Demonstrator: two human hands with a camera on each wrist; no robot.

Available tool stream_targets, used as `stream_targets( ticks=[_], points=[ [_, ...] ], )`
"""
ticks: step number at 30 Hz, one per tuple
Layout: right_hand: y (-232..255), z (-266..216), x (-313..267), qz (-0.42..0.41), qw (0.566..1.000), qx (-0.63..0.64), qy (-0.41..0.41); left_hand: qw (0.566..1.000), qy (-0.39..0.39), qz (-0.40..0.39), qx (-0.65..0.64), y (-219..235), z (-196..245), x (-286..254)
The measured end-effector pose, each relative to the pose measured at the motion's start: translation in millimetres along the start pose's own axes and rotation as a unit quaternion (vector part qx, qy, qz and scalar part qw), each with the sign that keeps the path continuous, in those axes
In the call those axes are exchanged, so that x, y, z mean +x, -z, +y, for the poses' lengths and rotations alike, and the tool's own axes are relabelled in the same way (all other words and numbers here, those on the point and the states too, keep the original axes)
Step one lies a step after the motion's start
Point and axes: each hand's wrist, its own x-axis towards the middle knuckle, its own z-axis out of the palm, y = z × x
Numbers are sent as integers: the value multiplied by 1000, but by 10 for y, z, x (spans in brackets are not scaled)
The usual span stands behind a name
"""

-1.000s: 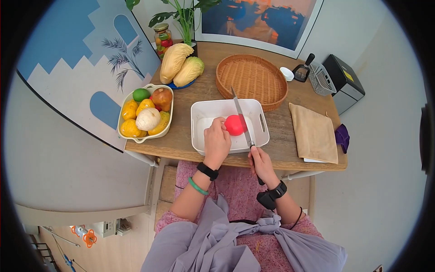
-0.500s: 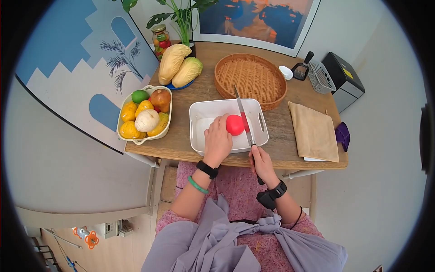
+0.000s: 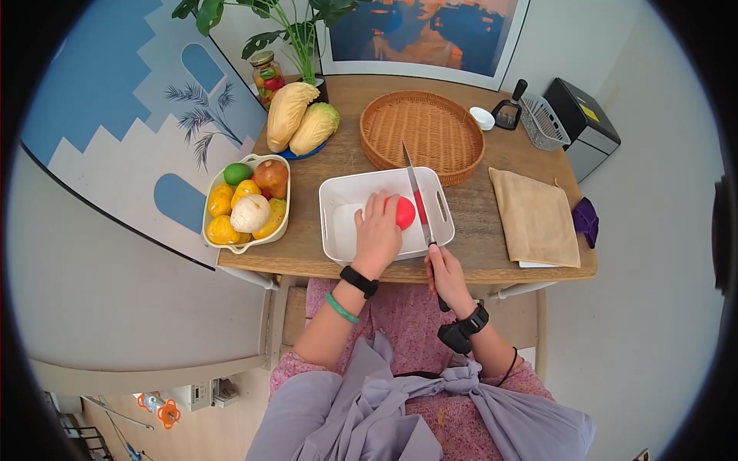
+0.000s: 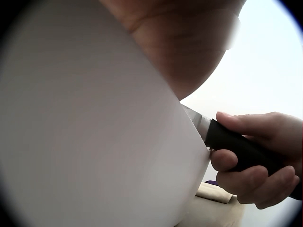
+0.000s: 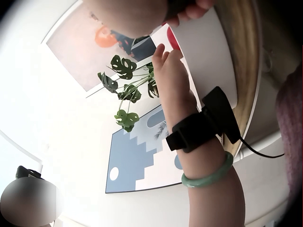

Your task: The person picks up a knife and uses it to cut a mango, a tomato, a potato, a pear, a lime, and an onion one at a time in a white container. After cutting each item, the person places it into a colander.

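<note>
A bright red round item (image 3: 406, 215) lies in a white plastic bin (image 3: 335, 215) at the table's front edge. My left hand (image 3: 378, 237) reaches into the bin, fingers spread and fairly straight against the left side of the red item, covering part of it. With my right hand (image 3: 449, 278) I grip the black handle (image 4: 242, 150) of a long knife. The knife's blade (image 3: 410, 173) slants across the bin, just right of the red item, and a red patch shows on it. In the left wrist view, the bin's wall hides most of the blade.
Left of the bin stands a cream basket (image 3: 207, 230) of fruit and vegetables. Two cabbages (image 3: 314, 127) sit behind it. A round wicker tray (image 3: 423, 127) is beyond the bin. To the right lie a tan cloth (image 3: 532, 219) and a purple item (image 3: 586, 221).
My left hand has shifted slightly right, its fingers spreading farther over the red item. The knife blade has moved slightly right, away from the red item, with my right hand still gripping it.
</note>
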Motion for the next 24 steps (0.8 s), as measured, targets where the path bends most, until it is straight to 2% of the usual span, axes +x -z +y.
stream_targets(
  ticks=[2, 3, 5, 9, 11, 12, 14, 15, 17, 18, 20, 24],
  points=[
    [-4, 7, -13, 3, 1000, 6, 1, 997, -42, -28, 55, -56, 42, 64],
    [-9, 1, -25, 6, 1000, 26, 0, 997, -42, -29, 56, -86, 43, 73],
    [-9, -2, -38, 12, 999, 47, -1, 993, -89, -55, 46, -143, 41, 81],
    [4, -21, -59, 9, 999, 48, 5, 993, -84, -70, 52, -67, 118, 98],
    [4, -15, -65, 8, 999, 47, 3, 991, -6, -110, 78, 40, 181, 117],
    [5, -4, -60, 5, 999, 45, 2, 991, -6, -111, 79, 54, 176, 116],
    [1, 1, -56, 1, 999, 44, 2, 988, 66, -127, 65, 81, 161, 112],
    [0, 2, -56, -3, 999, 36, 1, 988, 65, -127, 66, 79, 142, 89],
    [-1, 13, -50, -5, 1000, 30, -1, 993, 91, -77, 21, 53, 84, -1],
    [-7, 29, -35, -7, 1000, 30, -1, 993, 89, -79, 21, 67, 45, -41],
    [-16, 39, -23, -9, 999, 32, -3, 989, 93, -99, -57, 100, -41, -114],
    [-34, 37, 0, -24, 999, 26, -5, 985, 91, -110, -95, 154, -64, -119]
  ],
)
